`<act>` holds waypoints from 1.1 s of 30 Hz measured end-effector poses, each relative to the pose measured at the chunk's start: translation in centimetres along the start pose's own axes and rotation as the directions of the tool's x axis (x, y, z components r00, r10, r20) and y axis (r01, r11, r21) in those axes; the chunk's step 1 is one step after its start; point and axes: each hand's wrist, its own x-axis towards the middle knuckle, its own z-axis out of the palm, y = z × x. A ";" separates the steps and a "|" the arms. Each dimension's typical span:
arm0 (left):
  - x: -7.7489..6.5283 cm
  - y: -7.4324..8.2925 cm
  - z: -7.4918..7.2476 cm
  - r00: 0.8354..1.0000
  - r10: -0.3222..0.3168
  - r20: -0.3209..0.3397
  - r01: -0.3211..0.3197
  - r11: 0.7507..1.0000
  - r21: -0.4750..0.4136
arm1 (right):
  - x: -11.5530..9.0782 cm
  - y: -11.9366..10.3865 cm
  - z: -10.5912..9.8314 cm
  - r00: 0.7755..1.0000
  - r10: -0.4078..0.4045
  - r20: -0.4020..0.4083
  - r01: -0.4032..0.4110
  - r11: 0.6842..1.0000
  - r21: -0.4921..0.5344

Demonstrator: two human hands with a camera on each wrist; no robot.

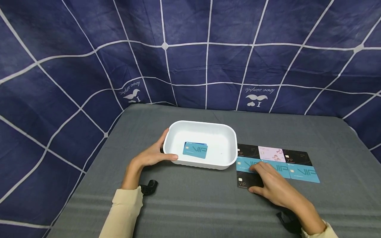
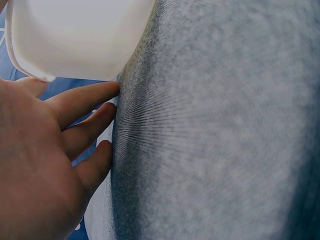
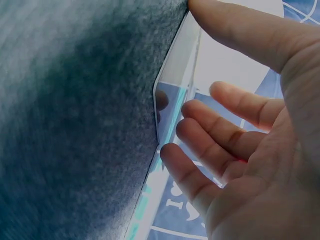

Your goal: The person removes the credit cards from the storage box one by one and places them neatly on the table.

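Observation:
My left hand (image 1: 153, 153) holds the left end of a white plastic tub (image 1: 231, 163), thumb on its front rim and index finger along its end. In the left wrist view the other fingers (image 2: 90, 132) spread below the tub's corner. Inside the tub a teal VIP card (image 1: 194, 150) overlaps a blue one. My right hand (image 1: 275, 188) hovers over cards laid in rows, its thumb at the edge of a black VIP card (image 1: 245, 180) in the nearest row. The right wrist view shows the fingers apart and slightly bent above the card's glossy face.
A pink card (image 1: 271, 154) lies between two black cards in the far row. Teal cards (image 1: 303, 172) make up the middle row. Grey cloth (image 1: 190, 205) covers the table, and a blue white-lined curtain (image 1: 190, 62) hangs behind it.

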 end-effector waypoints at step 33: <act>0.0 -0.2 0.0 1.000 -0.025 -0.014 0.025 0.999 0.022 | 0.0 0.1 0.2 1.000 -0.006 -0.014 0.006 1.000 0.003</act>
